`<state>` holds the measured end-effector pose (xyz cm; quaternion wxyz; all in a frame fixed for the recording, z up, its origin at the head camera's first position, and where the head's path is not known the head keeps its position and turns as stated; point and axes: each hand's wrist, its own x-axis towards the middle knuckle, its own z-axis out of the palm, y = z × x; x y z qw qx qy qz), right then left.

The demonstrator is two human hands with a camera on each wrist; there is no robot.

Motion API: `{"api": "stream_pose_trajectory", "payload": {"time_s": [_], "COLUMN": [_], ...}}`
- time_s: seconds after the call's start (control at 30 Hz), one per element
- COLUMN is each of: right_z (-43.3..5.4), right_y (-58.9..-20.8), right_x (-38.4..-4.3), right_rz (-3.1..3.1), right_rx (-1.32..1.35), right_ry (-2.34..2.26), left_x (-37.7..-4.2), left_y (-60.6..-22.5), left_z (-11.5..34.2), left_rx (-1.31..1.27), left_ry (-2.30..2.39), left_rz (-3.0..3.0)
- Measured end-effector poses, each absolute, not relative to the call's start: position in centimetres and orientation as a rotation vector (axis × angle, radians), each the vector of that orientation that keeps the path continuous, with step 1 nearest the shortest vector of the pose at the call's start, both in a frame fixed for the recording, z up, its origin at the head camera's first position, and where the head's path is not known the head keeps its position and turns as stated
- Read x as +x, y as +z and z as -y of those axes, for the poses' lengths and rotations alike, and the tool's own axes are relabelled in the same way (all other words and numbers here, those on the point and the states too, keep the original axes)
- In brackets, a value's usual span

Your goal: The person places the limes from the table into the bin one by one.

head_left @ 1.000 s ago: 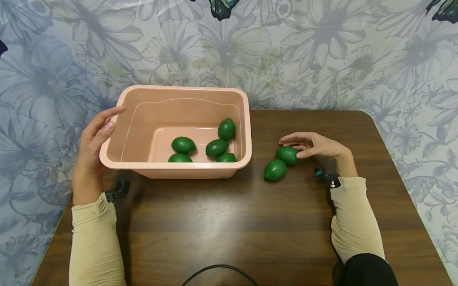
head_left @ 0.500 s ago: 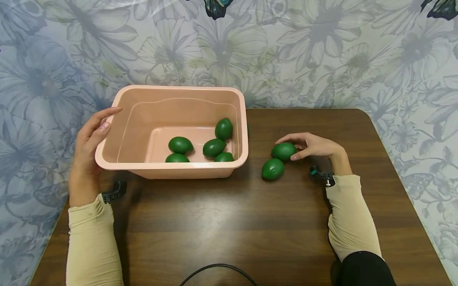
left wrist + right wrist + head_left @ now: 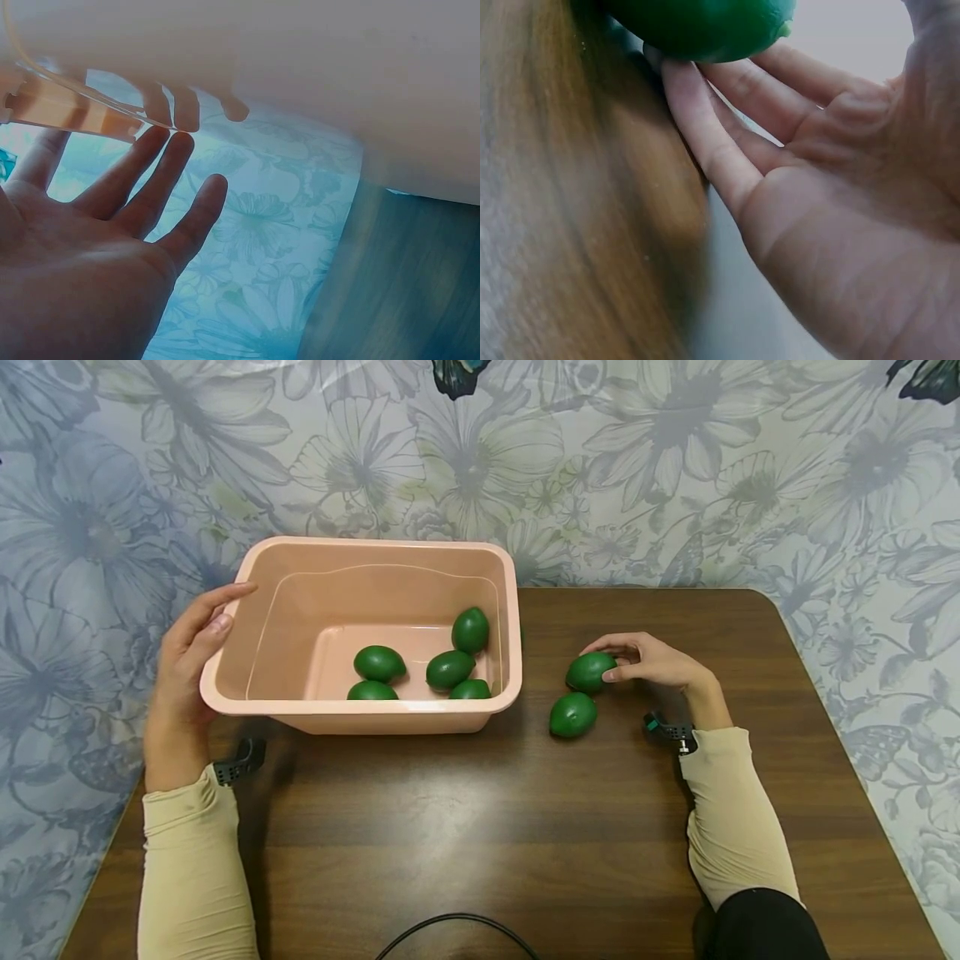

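Observation:
My left hand (image 3: 183, 677) holds the left rim of a peach-coloured plastic tub (image 3: 360, 707), with thumb and forefinger at the edge. In the left wrist view several fingers (image 3: 150, 180) reach up with their tips at the tub's outer wall (image 3: 315, 82). Inside the tub are several glossy green limes (image 3: 450, 671), toward its front and right. Right of the tub, my right hand (image 3: 656, 662) pinches another lime (image 3: 589, 672) between thumb and fingers. That lime's small pale nub shows in the right wrist view. One more lime (image 3: 573, 715) lies on the table just in front.
The brown wooden table (image 3: 465, 827) has its back edge close to a flower-patterned wall covering (image 3: 660, 460). A black cable (image 3: 459, 917) curves at the near edge. Both wrists wear dark straps.
The lime in my right hand has moved slightly left and back, apart from the one in front of it. The tub and my left hand have barely shifted.

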<state>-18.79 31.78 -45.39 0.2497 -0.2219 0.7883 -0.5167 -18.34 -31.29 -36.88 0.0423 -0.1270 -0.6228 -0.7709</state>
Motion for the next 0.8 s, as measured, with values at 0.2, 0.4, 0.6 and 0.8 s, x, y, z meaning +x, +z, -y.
{"api": "stream_pose_trajectory", "payload": {"time_s": [0.2, 0.4, 0.6, 0.8], "right_z": [-31.8, -31.3, -30.3, -29.7], "right_y": [-45.4, -45.4, -45.2, -44.7], "right_x": [-18.7, -18.6, -18.8, -19.0], "right_rz": [-2.196, -2.197, -2.128, -2.092], "right_rx": [-0.527, -0.391, -0.356, -0.294], "right_ry": [-1.422, -1.533, -1.752, -1.939], "left_x": [-18.2, -18.2, -18.3, -18.3], "left_y": [-36.8, -36.8, -36.8, -36.8], "left_z": [31.3, 31.3, 31.3, 31.2], "left_rx": [-0.385, -0.384, -0.418, -0.410], "left_ry": [-2.362, -2.370, -2.382, -2.377], "left_rz": [1.909, 1.905, 1.883, 1.890]}}
